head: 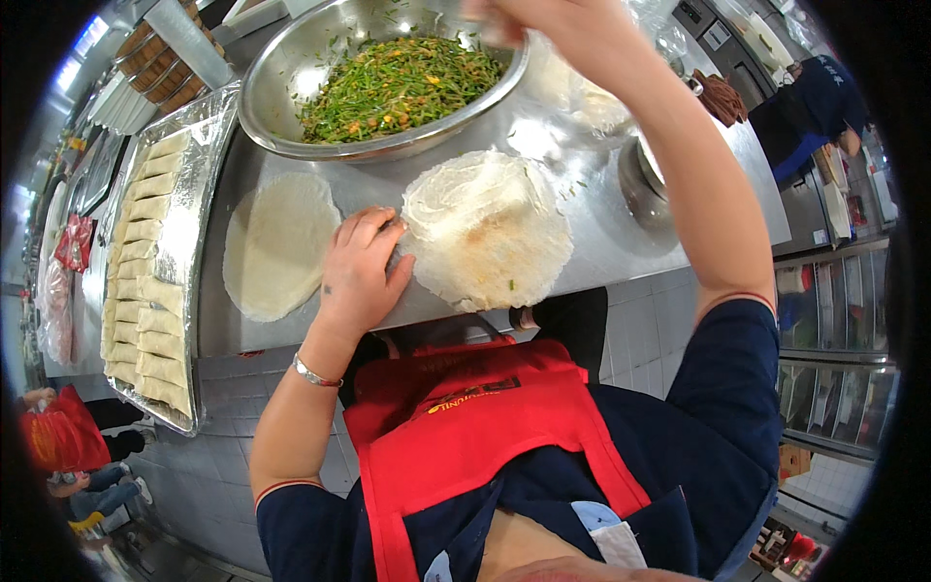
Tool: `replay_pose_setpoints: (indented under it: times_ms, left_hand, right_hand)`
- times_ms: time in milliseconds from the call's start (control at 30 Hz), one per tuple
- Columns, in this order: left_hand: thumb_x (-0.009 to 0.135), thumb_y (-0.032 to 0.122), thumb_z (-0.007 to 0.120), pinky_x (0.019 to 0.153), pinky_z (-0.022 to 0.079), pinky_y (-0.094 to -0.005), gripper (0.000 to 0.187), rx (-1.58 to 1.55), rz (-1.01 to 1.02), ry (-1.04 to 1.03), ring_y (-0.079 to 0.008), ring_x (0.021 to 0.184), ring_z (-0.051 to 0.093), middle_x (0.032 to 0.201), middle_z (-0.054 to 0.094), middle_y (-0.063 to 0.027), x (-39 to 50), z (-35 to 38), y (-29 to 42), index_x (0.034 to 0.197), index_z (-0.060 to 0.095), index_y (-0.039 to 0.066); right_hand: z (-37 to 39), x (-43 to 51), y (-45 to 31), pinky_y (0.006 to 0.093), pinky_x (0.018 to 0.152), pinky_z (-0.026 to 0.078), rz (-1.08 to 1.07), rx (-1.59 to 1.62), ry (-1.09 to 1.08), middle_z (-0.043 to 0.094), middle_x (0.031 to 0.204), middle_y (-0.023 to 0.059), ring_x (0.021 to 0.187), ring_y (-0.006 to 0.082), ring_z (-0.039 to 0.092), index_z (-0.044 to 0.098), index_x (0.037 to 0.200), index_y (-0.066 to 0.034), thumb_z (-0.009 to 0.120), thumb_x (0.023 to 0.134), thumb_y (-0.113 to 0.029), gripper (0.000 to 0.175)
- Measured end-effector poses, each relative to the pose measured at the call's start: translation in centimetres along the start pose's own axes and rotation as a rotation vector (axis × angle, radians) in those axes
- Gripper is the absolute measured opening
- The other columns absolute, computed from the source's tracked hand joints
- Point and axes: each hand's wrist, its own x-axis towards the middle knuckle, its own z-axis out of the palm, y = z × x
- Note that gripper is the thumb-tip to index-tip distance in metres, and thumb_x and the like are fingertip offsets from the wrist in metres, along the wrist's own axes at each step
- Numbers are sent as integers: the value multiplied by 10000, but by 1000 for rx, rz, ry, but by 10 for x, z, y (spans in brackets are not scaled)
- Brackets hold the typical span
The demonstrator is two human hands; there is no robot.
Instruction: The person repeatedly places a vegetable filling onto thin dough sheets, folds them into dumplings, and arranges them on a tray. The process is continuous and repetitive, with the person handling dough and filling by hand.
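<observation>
A round, thin dough wrapper (pixel 502 247) lies on the steel table in front of me, pale with brownish patches and a wrinkled upper part; a few green bits dot it. My left hand (pixel 364 262) rests at its left edge, fingertips at the dough, fingers somewhat apart. Left of that hand lies a smoother, single-looking dough sheet (pixel 280 244). Behind them stands a large steel bowl (pixel 320 150) of chopped green filling (pixel 400 87) with orange and yellow bits. My right hand (pixel 502 20) is blurred over the bowl's right rim, partly cut off by the frame; its grip cannot be made out.
A film-covered tray (pixel 185 240) of folded dough rolls (pixel 160 342) is on the left. A metal pot (pixel 644 189) and plastic-wrapped dough sheets (pixel 582 94) sit to the right. A wooden bucket (pixel 156 62) stands back left. Other people (pixel 807 109) are around the kitchen.
</observation>
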Motion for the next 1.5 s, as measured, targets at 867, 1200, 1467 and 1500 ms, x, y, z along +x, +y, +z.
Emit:
replay_pose_setpoints:
  times_ms: [867,1200,1467,1500]
  left_hand:
    - [791,194,768,1121,413,-510,411,-130,-79,-45,-341,1285,532,1305,596,-130,5,-12,-2,1160,678,38]
    - [788,175,761,1101,425,-506,384,-114,-62,-14,-350,1258,543,1284,602,-140,4,-8,-1,1136,689,30]
    - [794,166,753,1079,438,-493,363,-74,-42,4,-355,1226,551,1271,607,-143,2,-5,0,1125,697,27]
    - [794,165,752,1076,440,-491,361,-73,-39,8,-354,1223,553,1269,608,-142,2,-4,1,1124,697,27]
  right_hand:
    - [137,194,149,378,1161,350,179,-566,-788,516,1538,130,1372,272,500,479,1534,-93,506,1020,-462,633]
    - [63,111,36,376,1028,487,368,-230,-613,621,1402,98,1243,202,578,634,1372,-87,566,998,-378,479]
    - [103,116,43,385,855,552,246,-427,-580,703,1160,118,1039,253,649,665,1300,-56,575,1001,-389,457]
    - [113,120,42,386,884,541,128,-488,-537,711,1150,122,1038,264,655,669,1292,-53,579,998,-386,453]
